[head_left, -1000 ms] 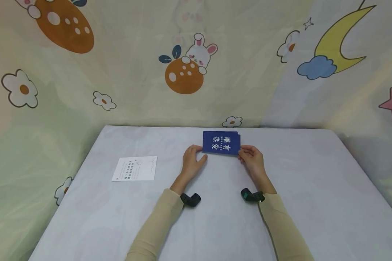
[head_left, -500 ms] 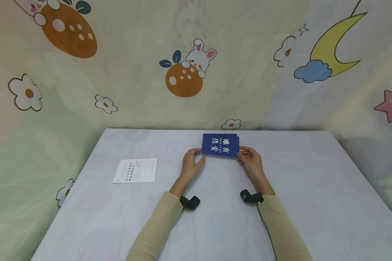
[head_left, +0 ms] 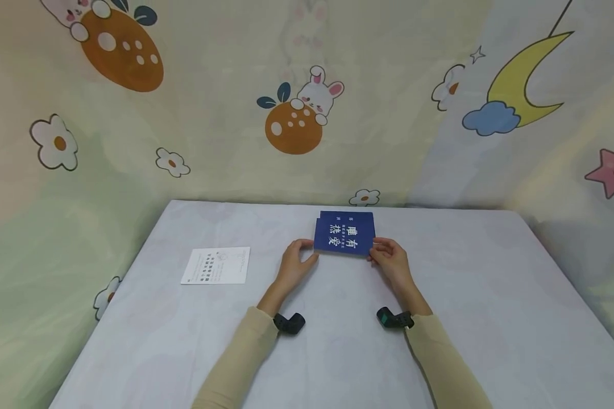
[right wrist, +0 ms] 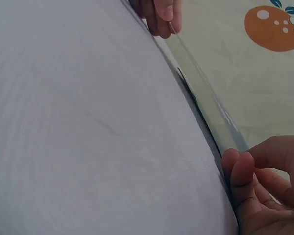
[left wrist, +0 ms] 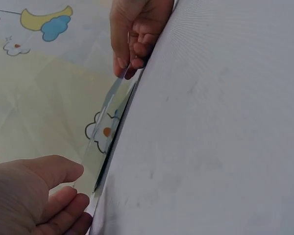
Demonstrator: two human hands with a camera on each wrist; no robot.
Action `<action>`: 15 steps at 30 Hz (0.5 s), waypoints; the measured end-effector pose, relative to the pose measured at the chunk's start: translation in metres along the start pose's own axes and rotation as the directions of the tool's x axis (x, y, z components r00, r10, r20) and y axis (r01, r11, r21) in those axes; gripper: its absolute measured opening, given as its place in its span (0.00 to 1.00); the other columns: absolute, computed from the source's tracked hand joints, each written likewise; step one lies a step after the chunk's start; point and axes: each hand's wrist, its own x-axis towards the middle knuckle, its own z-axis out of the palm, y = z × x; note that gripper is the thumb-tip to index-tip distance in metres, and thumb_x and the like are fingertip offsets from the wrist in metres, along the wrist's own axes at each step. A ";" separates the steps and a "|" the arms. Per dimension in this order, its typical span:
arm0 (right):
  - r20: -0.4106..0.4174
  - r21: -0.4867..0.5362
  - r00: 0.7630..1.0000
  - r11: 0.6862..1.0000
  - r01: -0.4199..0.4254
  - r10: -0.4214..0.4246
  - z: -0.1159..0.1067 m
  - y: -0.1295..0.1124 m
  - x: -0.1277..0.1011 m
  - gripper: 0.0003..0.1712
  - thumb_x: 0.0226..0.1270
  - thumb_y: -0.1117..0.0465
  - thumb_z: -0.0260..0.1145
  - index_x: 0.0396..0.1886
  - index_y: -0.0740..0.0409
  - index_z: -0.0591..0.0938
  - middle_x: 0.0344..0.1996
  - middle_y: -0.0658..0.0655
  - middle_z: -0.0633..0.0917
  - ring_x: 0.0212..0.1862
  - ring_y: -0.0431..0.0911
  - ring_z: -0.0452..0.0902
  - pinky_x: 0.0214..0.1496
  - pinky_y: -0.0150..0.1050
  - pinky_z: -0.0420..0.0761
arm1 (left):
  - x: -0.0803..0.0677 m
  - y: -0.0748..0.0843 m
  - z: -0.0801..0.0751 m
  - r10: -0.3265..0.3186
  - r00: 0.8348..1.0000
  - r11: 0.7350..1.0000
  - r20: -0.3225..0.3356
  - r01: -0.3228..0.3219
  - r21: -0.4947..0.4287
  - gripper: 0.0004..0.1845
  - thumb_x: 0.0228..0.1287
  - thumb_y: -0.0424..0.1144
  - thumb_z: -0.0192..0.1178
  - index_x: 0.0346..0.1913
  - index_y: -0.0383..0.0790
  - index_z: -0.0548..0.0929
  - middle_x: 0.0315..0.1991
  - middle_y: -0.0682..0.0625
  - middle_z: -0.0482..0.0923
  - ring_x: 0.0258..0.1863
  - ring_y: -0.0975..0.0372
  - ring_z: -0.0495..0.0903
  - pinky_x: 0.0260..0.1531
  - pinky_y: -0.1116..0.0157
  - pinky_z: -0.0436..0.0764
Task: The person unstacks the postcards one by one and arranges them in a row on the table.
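Holding a blue booklet (head_left: 345, 233) at the far middle of the table (head_left: 471, 318), the person pinches its near corners with both hands. The left hand (head_left: 295, 263) grips the near left corner between thumb and curled fingers (left wrist: 63, 198); the right hand (head_left: 389, 261) pinches the near right corner. The wrist views show the near edge of the booklet lifted slightly off the tablecloth. A white card (head_left: 216, 265) lies flat, well apart, to the left.

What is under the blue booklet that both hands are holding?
The near edge of the blue booklet is lifted by the left hand and right hand. Beneath is white table; anything farther under it is covered.
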 end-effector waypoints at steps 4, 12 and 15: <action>0.004 0.005 1.000 1.000 0.005 -0.005 0.003 0.001 -0.005 0.22 0.67 0.72 0.60 0.60 0.70 0.71 0.45 0.63 0.78 0.30 0.35 0.79 0.33 0.27 0.79 | -0.004 -0.001 -0.004 -0.003 1.000 1.000 0.013 0.003 -0.008 0.17 0.62 0.34 0.63 0.52 0.30 0.78 0.50 0.39 0.79 0.55 0.49 0.75 0.62 0.53 0.70; -0.011 -0.053 1.000 0.999 -0.004 0.003 0.009 -0.001 -0.012 0.21 0.67 0.69 0.62 0.59 0.67 0.73 0.44 0.60 0.77 0.32 0.34 0.76 0.35 0.25 0.78 | -0.012 0.000 -0.014 -0.019 1.000 1.000 0.013 0.019 0.004 0.16 0.60 0.32 0.65 0.51 0.31 0.79 0.49 0.40 0.81 0.54 0.50 0.77 0.61 0.53 0.71; 0.007 -0.055 1.000 0.999 0.000 0.000 0.012 -0.002 -0.015 0.21 0.66 0.70 0.62 0.59 0.67 0.74 0.43 0.60 0.78 0.32 0.36 0.76 0.35 0.26 0.79 | -0.014 0.002 -0.018 -0.034 0.999 0.999 -0.019 0.034 -0.005 0.15 0.59 0.31 0.66 0.49 0.32 0.80 0.45 0.41 0.82 0.50 0.50 0.79 0.58 0.53 0.72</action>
